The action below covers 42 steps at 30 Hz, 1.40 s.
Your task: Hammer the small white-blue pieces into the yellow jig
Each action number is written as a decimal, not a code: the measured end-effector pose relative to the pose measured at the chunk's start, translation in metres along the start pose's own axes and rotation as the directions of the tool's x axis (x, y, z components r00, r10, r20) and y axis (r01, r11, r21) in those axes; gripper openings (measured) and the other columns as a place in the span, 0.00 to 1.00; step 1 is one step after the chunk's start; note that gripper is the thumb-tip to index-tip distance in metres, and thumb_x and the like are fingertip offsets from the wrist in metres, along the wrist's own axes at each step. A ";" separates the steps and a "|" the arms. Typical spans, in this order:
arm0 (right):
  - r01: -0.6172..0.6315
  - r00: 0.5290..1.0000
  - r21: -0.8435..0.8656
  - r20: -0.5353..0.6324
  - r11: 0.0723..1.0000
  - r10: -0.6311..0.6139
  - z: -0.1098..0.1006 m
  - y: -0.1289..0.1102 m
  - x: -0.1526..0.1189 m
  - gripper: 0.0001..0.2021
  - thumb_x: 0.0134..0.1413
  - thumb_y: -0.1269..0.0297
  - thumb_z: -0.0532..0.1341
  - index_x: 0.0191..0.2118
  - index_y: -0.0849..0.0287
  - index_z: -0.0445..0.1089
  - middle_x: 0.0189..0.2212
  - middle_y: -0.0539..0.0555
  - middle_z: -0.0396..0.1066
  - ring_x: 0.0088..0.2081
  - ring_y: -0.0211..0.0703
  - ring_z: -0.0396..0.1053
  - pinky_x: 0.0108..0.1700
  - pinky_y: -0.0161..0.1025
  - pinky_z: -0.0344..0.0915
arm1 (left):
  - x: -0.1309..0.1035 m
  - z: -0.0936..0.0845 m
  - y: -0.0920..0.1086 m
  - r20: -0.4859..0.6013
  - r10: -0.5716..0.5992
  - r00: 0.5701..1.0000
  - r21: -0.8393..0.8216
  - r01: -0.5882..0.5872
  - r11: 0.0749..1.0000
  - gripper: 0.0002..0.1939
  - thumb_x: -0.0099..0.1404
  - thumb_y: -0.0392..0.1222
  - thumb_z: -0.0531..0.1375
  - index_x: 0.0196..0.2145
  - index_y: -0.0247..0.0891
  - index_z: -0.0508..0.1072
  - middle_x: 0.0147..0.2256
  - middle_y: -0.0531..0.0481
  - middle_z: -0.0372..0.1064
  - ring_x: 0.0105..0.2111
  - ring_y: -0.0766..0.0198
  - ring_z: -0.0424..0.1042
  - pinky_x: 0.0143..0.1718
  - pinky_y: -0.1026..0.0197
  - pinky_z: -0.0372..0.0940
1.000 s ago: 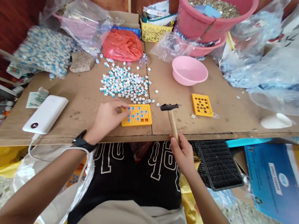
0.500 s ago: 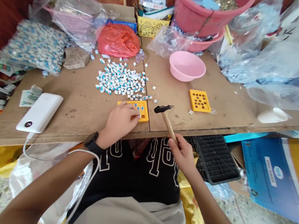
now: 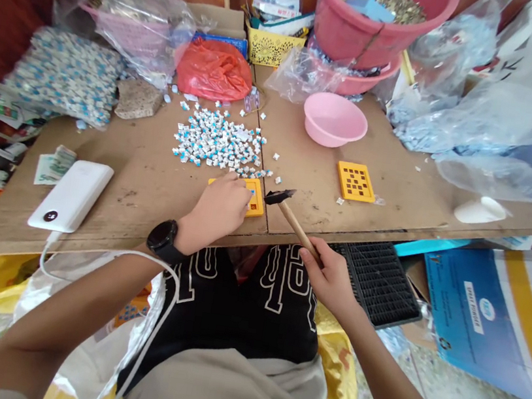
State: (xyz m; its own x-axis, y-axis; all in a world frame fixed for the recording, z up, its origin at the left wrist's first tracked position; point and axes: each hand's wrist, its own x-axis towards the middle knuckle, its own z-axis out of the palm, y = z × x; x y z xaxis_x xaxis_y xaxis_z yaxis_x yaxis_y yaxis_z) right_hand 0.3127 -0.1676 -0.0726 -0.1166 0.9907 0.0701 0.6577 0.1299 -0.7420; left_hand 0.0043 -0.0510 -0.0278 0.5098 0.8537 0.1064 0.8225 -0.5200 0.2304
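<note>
My right hand (image 3: 329,278) is closed around the wooden handle of a small hammer (image 3: 295,223). The hammer's black head hangs just right of the near yellow tray (image 3: 258,202), close above the table edge. Over that tray lies my left hand (image 3: 222,201), its fingers curled downward and hiding most of the tray. What those fingertips grip, if anything, is hidden. Beyond the left hand spreads a pile of small white-and-blue pieces (image 3: 217,140). A second yellow tray (image 3: 355,182) with dark square recesses sits farther right.
A pink bowl (image 3: 335,121) stands behind the trays, near a red plastic bag (image 3: 215,70). A white power bank (image 3: 72,195) with a cable lies at left. Full plastic bags and a large pink tub (image 3: 383,34) line the back. A black crate (image 3: 378,281) sits below the table edge.
My left hand has shifted slightly and turned, covering more of the near tray's slots. The hammer head has swung left toward that tray, still in my right hand.
</note>
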 end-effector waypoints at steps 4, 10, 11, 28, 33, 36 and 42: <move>-0.006 1.000 -0.019 0.025 1.000 0.007 -0.004 -0.009 0.003 0.17 0.79 0.47 0.60 0.50 0.54 0.78 0.28 0.50 0.74 0.29 0.46 0.70 0.36 0.41 0.66 | 0.002 0.000 0.000 -0.010 -0.040 0.999 -0.004 0.040 0.999 0.09 0.73 0.36 0.64 0.35 0.40 0.83 0.40 0.36 0.79 0.52 0.39 0.74 0.52 0.42 0.72; 0.014 0.990 -0.079 -0.137 0.997 -0.025 0.005 -0.021 -0.006 0.16 0.82 0.49 0.58 0.57 0.53 0.75 0.34 0.53 0.78 0.32 0.49 0.75 0.38 0.41 0.69 | -0.023 0.002 -0.013 -0.267 -0.209 0.941 -0.223 0.151 0.963 0.16 0.74 0.54 0.70 0.51 0.40 0.84 0.53 0.40 0.80 0.54 0.44 0.77 0.58 0.46 0.72; 0.034 0.991 -0.117 -0.121 0.993 -0.048 0.008 -0.022 -0.006 0.14 0.82 0.51 0.57 0.56 0.53 0.75 0.36 0.55 0.80 0.34 0.50 0.76 0.39 0.42 0.69 | -0.027 0.003 -0.018 -0.301 -0.259 0.918 -0.281 0.174 0.944 0.17 0.75 0.54 0.69 0.53 0.41 0.84 0.52 0.41 0.81 0.51 0.47 0.78 0.56 0.48 0.72; -0.090 0.986 0.144 -0.127 0.986 0.109 0.021 0.016 -0.004 0.18 0.80 0.47 0.60 0.54 0.56 0.80 0.27 0.46 0.70 0.27 0.43 0.67 0.33 0.39 0.62 | 0.034 0.002 -0.079 -0.122 -0.296 0.947 -0.232 0.263 0.937 0.10 0.73 0.46 0.65 0.42 0.45 0.89 0.42 0.45 0.87 0.41 0.50 0.81 0.44 0.53 0.69; -0.136 0.974 0.189 -0.153 0.973 0.166 0.018 0.024 -0.015 0.20 0.79 0.45 0.61 0.53 0.57 0.80 0.28 0.47 0.71 0.29 0.44 0.67 0.32 0.39 0.61 | 0.046 -0.016 -0.084 0.013 -0.143 0.990 -0.094 0.144 0.985 0.10 0.72 0.46 0.64 0.39 0.45 0.87 0.36 0.46 0.85 0.38 0.51 0.79 0.40 0.54 0.67; -0.152 0.970 0.207 -0.158 0.966 0.186 0.018 0.029 -0.020 0.20 0.78 0.45 0.61 0.53 0.57 0.80 0.28 0.47 0.70 0.28 0.43 0.66 0.32 0.39 0.61 | 0.048 -0.027 -0.086 0.097 -0.070 0.993 -0.010 0.071 0.997 0.11 0.72 0.44 0.63 0.40 0.45 0.87 0.37 0.46 0.85 0.40 0.51 0.80 0.43 0.54 0.67; -0.141 0.970 0.209 -0.169 0.968 0.177 0.021 0.032 -0.023 0.20 0.79 0.45 0.61 0.53 0.56 0.80 0.31 0.50 0.74 0.31 0.45 0.71 0.36 0.40 0.67 | 0.047 -0.022 -0.096 0.101 0.058 0.993 -0.023 -0.056 0.998 0.19 0.70 0.34 0.55 0.42 0.43 0.88 0.42 0.45 0.86 0.41 0.53 0.81 0.49 0.53 0.70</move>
State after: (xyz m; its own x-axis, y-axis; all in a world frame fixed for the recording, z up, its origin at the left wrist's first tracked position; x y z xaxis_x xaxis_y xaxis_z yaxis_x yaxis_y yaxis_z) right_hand 0.3214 -0.1868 -0.1120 0.1295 0.9904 0.0492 0.4977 -0.0220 -0.8671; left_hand -0.0560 0.0394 -0.0233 0.5799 0.8144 0.0211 0.7865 -0.5664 0.2462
